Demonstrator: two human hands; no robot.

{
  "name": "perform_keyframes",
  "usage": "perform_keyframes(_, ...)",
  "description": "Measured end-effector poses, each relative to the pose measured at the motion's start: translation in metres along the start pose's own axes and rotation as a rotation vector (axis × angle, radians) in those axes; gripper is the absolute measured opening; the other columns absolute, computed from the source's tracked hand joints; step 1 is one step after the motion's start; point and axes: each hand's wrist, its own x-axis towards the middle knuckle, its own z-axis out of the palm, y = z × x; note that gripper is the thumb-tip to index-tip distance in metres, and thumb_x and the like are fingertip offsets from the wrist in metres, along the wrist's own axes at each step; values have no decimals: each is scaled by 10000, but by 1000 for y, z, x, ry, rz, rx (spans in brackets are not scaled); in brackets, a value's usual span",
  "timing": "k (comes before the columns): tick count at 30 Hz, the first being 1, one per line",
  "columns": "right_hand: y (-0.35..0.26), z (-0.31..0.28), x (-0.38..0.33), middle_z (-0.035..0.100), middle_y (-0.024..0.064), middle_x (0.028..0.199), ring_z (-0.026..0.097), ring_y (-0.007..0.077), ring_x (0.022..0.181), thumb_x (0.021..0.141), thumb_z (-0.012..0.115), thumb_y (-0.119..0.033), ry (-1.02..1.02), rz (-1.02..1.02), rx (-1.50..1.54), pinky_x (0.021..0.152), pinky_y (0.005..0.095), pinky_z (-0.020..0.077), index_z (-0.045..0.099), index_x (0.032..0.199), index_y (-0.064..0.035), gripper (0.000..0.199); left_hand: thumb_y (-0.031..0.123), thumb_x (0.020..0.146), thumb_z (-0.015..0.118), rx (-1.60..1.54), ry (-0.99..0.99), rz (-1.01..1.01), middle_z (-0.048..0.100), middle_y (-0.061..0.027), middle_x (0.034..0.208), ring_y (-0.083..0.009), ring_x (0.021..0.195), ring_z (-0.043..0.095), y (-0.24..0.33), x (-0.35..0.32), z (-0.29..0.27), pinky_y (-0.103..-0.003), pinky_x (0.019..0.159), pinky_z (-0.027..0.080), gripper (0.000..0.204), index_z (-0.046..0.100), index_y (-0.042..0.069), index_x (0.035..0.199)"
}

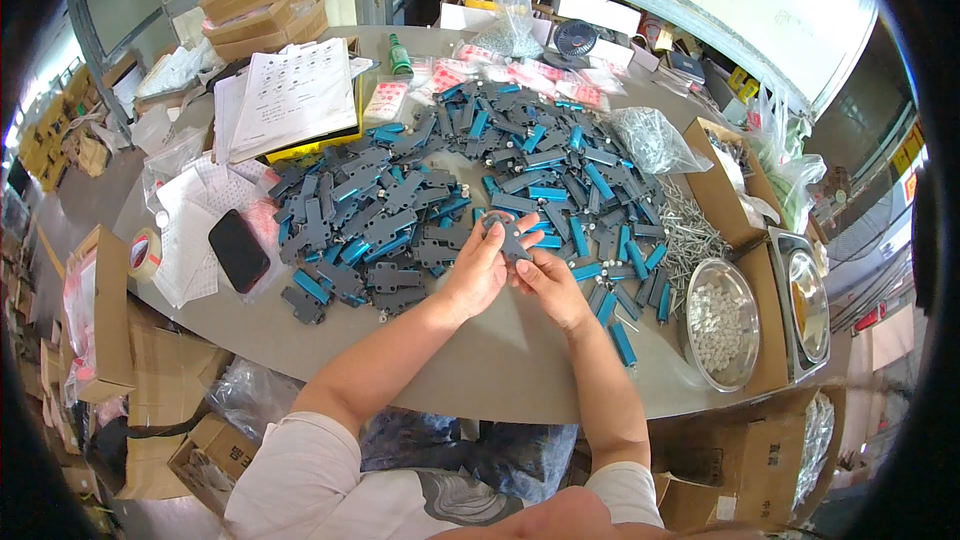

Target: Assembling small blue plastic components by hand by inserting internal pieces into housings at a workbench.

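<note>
My left hand [476, 272] is closed round a flat dark grey part [513, 241], with its thumb on top. My right hand [549, 283] pinches the same part from its near right side, so both hands meet on it above the table. The fingers cover much of the part, and its exact kind does not show. Behind and around the hands spreads a big heap of similar flat dark grey parts [395, 198], many with bright blue faces or edges [598, 180]. Some of the loose pieces lie close beyond my fingertips.
At the right are a pile of long screws [692, 232], a steel bowl of small white pieces [722, 328] and a cardboard box [728, 185]. Left lie a black phone [239, 251], a tape roll [146, 255] and papers [285, 100]. A green bottle [400, 56] stands at the back.
</note>
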Motion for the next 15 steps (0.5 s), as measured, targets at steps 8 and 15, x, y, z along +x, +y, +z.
perform_keyframes(8,0,12,0,572,-9,801,483,88,742,902,574,-177,176,-140,-80,666,247,397,605,923,-2,179,339,949,477,187,13,-77,478,-125,1293,-223,1176,474,-9,-5,-4,-380,985,391,337,488,71,1154)
perform_keyframes(15,12,-1,1,587,4,841,496,85,790,901,572,-158,170,-137,-95,712,244,416,602,953,7,175,336,964,448,261,13,-188,495,-92,1293,-184,1157,481,-13,-3,-7,-352,1005,369,376,540,40,1176)
